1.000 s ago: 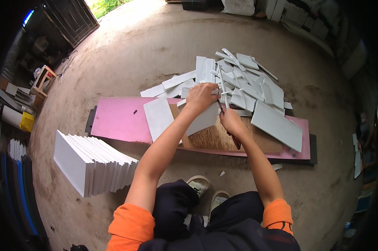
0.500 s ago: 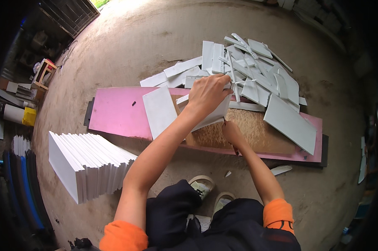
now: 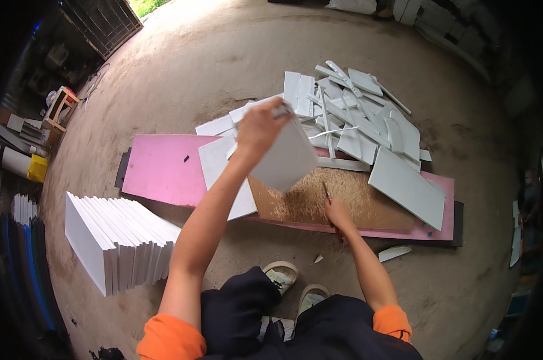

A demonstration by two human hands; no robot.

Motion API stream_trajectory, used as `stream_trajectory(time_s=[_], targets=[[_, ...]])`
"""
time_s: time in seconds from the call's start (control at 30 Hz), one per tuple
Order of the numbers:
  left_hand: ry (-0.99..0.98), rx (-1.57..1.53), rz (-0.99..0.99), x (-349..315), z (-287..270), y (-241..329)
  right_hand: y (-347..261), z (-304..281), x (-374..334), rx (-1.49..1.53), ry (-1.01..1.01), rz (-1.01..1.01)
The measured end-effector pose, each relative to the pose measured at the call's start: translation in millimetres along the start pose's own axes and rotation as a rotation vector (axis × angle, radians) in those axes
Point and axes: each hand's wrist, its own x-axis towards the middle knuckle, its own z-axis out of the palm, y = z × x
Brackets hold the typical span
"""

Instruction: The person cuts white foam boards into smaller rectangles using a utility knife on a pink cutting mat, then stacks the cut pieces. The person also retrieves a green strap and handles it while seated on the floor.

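The concrete floor (image 3: pixel 181 72) carries a long pink sheet (image 3: pixel 160 171), with a black sheet (image 3: pixel 458 222) showing beneath both its ends. A heap of white offcuts (image 3: pixel 376 123) lies loosely along the far side of the pink sheet. A brown board (image 3: pixel 367 207), its surface scuffed, rests on the pink sheet. At the near left, on the floor, stands a stack of white panels (image 3: pixel 127 234), set on edge face to face. One loose panel (image 3: pixel 409 191) slants across the right of the pink sheet; a second panel (image 3: pixel 214 161) lies at the left. The held panel (image 3: pixel 286 156) is tilted above the left part of the brown board; the left hand (image 3: pixel 260 131), slightly blurred, is clamped on its upper part. The right hand (image 3: pixel 338 213) is closed around a knife (image 3: pixel 327 191), blade pointing away from the person, over the brown board and apart from the held panel. A white sliver (image 3: pixel 394 253) lies on the floor at the near right. A small black piece (image 3: pixel 186 159) lies on the pink sheet.
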Motion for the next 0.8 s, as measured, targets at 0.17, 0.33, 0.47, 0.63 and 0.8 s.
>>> stream_trajectory(time_s=[0.17,0.33,0.47,0.63,0.8], targets=[[0.474,-0.444,-0.360,18,-4,-90,-9,-33,-6,0.247,0.062,0.086],[0.309,-1.123,-0.708,-24,23,-138,-4,-12,8,-0.138,0.287,-0.102],[0.300,-1.380,-0.827,-58,22,-164,-23,26,11,-0.515,0.362,-0.254],[0.359,-1.309,-0.877,-84,13,-158,-9,50,28,-0.601,0.496,-0.450],[0.384,-1.288,-0.859,-112,-7,-145,-19,44,24,-0.622,0.405,-0.399]])
